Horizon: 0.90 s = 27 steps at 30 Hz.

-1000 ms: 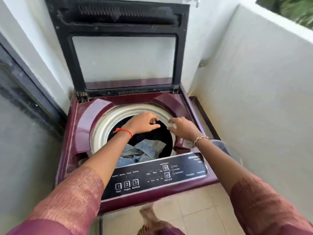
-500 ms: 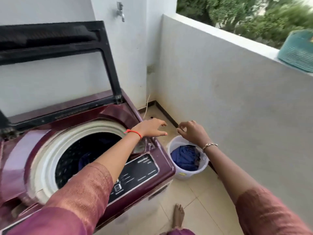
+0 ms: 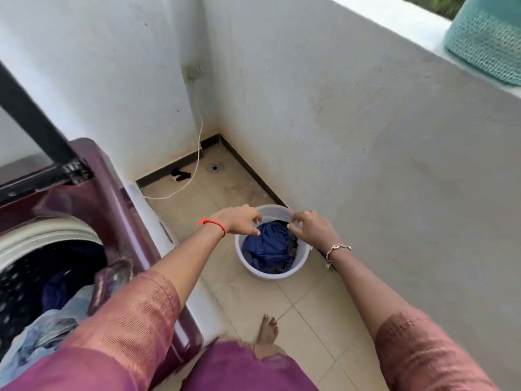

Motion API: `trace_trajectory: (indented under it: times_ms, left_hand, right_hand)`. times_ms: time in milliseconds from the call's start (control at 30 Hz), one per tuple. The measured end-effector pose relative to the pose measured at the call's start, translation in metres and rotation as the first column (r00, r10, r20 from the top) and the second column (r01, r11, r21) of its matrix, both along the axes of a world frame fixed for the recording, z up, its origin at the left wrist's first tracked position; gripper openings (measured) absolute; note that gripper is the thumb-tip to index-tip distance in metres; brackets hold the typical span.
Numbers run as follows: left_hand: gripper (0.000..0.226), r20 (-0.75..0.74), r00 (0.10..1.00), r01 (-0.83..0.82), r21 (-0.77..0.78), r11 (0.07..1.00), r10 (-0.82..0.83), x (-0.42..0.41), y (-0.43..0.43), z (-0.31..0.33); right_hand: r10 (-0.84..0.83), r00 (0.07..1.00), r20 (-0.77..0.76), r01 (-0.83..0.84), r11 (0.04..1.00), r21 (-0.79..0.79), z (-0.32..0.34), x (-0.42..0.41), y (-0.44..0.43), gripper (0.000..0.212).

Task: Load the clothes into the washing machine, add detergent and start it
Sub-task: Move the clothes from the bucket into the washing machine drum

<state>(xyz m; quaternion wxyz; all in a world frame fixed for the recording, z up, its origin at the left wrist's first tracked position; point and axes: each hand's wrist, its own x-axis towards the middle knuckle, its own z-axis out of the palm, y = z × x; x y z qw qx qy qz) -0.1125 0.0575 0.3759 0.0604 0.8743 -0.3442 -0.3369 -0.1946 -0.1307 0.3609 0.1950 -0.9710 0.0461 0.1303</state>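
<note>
On floor (image 3: pixel 284 303) beside washing machine (image 3: pixel 112 179): white bucket (image 3: pixel 277 273) holds blue clothes (image 3: pixel 267 246), near open drum (image 3: pixel 28 272) for short carry. Left hand (image 3: pixel 242 221), right hand (image 3: pixel 311 230) hover over bucket, each grip released, empty; likely poised to gather cloth.

The washing machine (image 3: pixel 112 176) has a glossy maroon shell, smooth and reflective, with a pale, smooth plastic ring (image 3: pixel 56 230) round its mouth. On the floor to its right, the bucket (image 3: pixel 298 266) is smooth white plastic, and the clothes (image 3: pixel 267 246) in it are soft, matt blue cloth lying in folds. The floor tiles (image 3: pixel 310 306) look smooth with a dull sheen. The walls (image 3: pixel 366 136) are matt painted plaster, rough and scuffed. The basket (image 3: pixel 487 43) on the far ledge has an open teal weave. The sleeves (image 3: pixel 135 314) are finely woven cloth with a faint shine. The bracelet (image 3: pixel 338 248) on the right wrist looks like metal.
</note>
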Motion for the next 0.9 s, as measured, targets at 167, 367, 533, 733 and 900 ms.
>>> trace_trajectory:
  times_ms: [167, 367, 533, 733, 900]
  left_hand:
    - [0.049, -0.147, 0.989, 0.008, 0.051, 0.999, -0.001, 0.02, -0.026, -0.046]
    - [0.067, -0.204, 0.979, 0.037, 0.111, 0.993, -0.014, 0.052, -0.039, -0.109]
    - [0.085, -0.191, 0.981, 0.058, 0.167, 0.984, -0.026, 0.076, -0.048, -0.17]
    - [0.087, -0.004, 0.993, 0.117, 0.137, 0.984, -0.118, 0.102, -0.06, -0.265]
    - [0.086, 0.091, 0.973, 0.195, 0.181, 0.964, -0.214, 0.113, -0.066, -0.358]
  right_hand:
    - [-0.005, 0.979, -0.202, 0.01, 1.0, 0.024, -0.044, 0.012, -0.028, 0.035]
    - [-0.03, 0.924, -0.381, 0.043, 0.999, 0.024, -0.094, 0.024, -0.049, 0.052]
    - [-0.08, 0.895, -0.438, 0.099, 0.995, 0.02, -0.146, 0.043, -0.05, 0.065]
    - [-0.074, 0.929, -0.363, 0.082, 0.997, 0.006, -0.242, 0.066, -0.043, 0.067]
    - [0.037, 0.945, -0.325, -0.085, 0.987, -0.135, -0.35, 0.087, -0.043, 0.086]
